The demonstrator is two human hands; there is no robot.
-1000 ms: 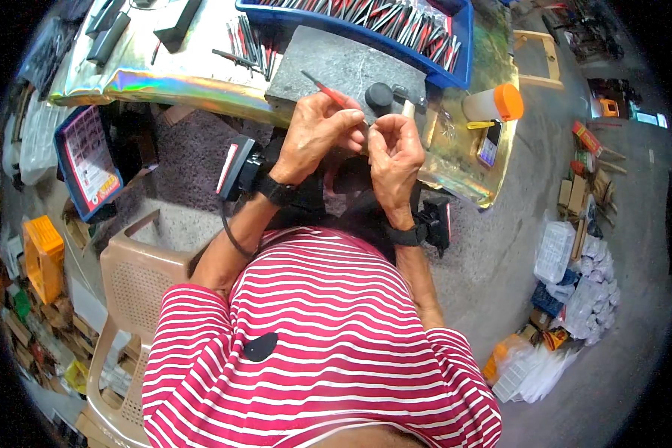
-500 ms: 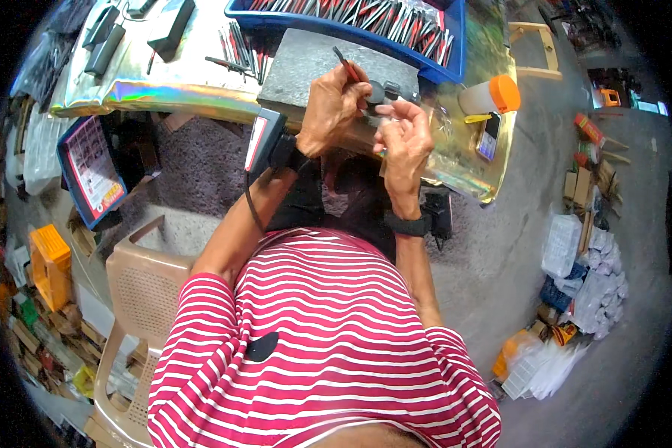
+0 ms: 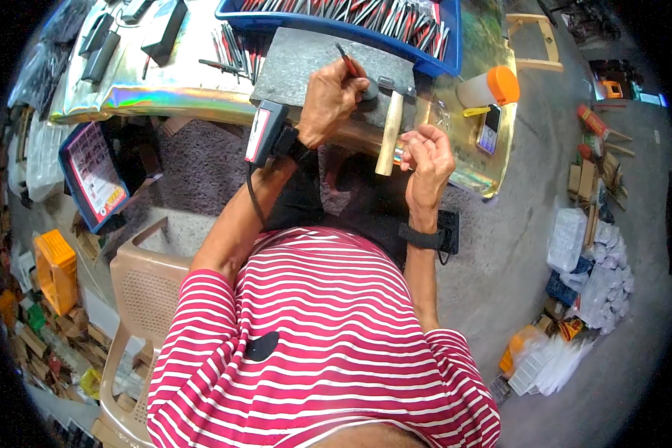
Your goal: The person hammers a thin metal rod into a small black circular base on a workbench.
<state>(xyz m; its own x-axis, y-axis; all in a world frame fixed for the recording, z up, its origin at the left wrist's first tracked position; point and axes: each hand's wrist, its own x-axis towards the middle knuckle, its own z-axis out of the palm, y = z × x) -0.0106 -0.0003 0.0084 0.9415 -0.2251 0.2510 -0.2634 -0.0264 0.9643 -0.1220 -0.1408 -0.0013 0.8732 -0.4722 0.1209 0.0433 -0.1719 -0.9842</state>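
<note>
My left hand (image 3: pixel 330 97) is closed around a thin red-and-black rod (image 3: pixel 346 60), whose dark tip points up and away over a grey stone slab (image 3: pixel 291 63). By its fingertips is a rounded grey piece (image 3: pixel 370 90), partly hidden. A hammer with a pale wooden handle (image 3: pixel 390 138) lies to the right, its dark head on the slab and its handle reaching past the table edge toward me. Just right of that handle, my right hand (image 3: pixel 429 157) has its fingers curled together; a small colourful bit shows beside them, but what they hold is unclear.
Beyond the slab stands a blue tray (image 3: pixel 336 28) full of similar rods, with a loose bunch of rods (image 3: pixel 235 56) to its left. An orange-lidded jar (image 3: pixel 489 87) and a phone (image 3: pixel 488 131) are at the right. Black boxes (image 3: pixel 164 33) sit far left.
My right hand has moved right and toward me, away from my left hand, uncovering the hammer's handle. My left hand keeps hold of the rod in nearly the same place.
</note>
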